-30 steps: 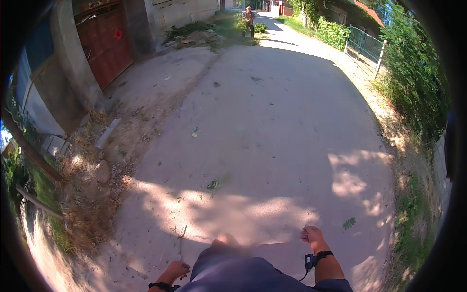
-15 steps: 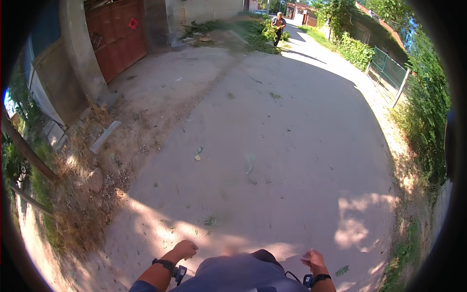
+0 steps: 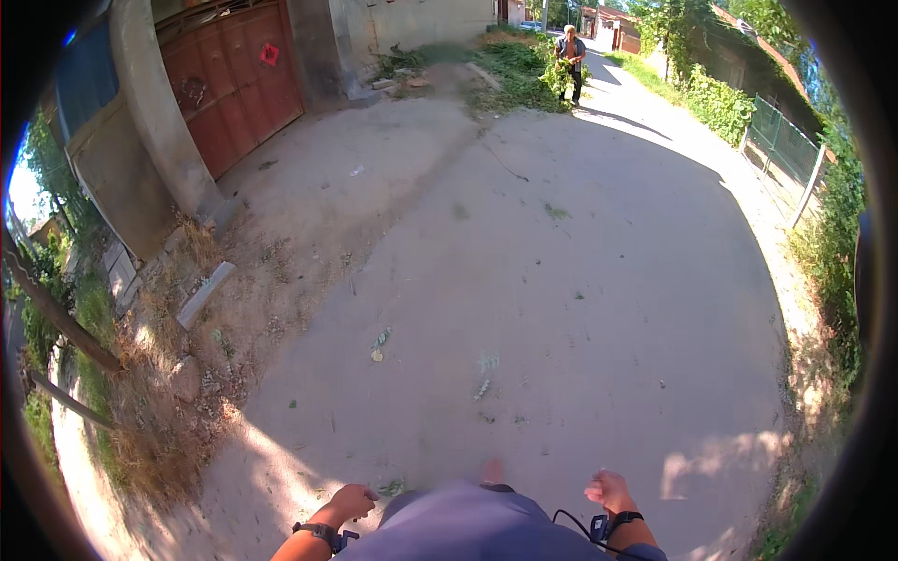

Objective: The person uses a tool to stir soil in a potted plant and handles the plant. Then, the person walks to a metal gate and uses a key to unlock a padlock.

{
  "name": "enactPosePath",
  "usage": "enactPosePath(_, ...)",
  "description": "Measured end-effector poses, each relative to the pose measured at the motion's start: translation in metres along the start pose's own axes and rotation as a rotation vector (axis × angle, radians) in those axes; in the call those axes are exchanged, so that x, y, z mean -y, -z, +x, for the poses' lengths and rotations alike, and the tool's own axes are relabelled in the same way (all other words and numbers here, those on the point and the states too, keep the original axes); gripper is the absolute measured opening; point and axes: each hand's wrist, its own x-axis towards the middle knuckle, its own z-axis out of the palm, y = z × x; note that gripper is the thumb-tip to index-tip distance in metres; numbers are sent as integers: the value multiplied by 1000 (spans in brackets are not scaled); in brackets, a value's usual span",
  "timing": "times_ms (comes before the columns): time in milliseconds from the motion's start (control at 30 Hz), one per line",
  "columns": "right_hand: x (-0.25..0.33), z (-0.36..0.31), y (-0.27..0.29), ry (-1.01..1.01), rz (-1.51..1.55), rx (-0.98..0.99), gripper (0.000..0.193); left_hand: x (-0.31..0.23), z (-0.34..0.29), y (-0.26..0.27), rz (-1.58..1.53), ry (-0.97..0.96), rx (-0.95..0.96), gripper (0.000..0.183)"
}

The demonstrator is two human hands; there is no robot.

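My left hand (image 3: 352, 502) hangs low in front of me, over the ground beside my left hip. Its fingers are curled in, and nothing shows in them. On the other side, my right hand (image 3: 608, 489) is held out by my right hip with its fingers loosely folded and no object visible. Dark straps with small devices circle both wrists, and a black cable (image 3: 571, 520) loops beside the right one. Neither hand touches anything I can see. A fallen green sprig (image 3: 391, 488) lies on the ground close to my left hand.
The pale road (image 3: 524, 280) carries scattered leaves. Ahead, a person (image 3: 570, 70) holds leafy branches beside a heap of cut greenery (image 3: 524, 75). A red metal gate (image 3: 238, 89) and a stone slab (image 3: 205, 294) stand left; a wire fence (image 3: 781, 140) and bushes line the right.
The view has shifted, and the gate, person and greenery appear slightly further right and lower. The right hand's fingers have folded in more. Both hands have swung a little.
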Motion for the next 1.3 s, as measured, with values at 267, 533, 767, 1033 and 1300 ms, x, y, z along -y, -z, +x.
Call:
enactPosePath(267, 192, 93, -124, 186, -297, -81, 38, -78, 65, 41, -58, 80, -40, 28)
enactPosePath(533, 266, 167, -175, 181, -327, -26, 38, -176, 193, 125, -74, 0, 61, 30)
enactPosePath(767, 356, 211, -196, 148, -219, -179, 37, -278, 303, 236, -65, -95, 41, 30)
enactPosePath(1033, 467, 324, -292, 107, -413, 0, 43, -318, 332, 299, -81, -125, -184, 27)
enactPosePath(1300, 613, 553, -344, 720, -1517, 863, 36, -328, 325, 231, -48, 81, -462, 20)
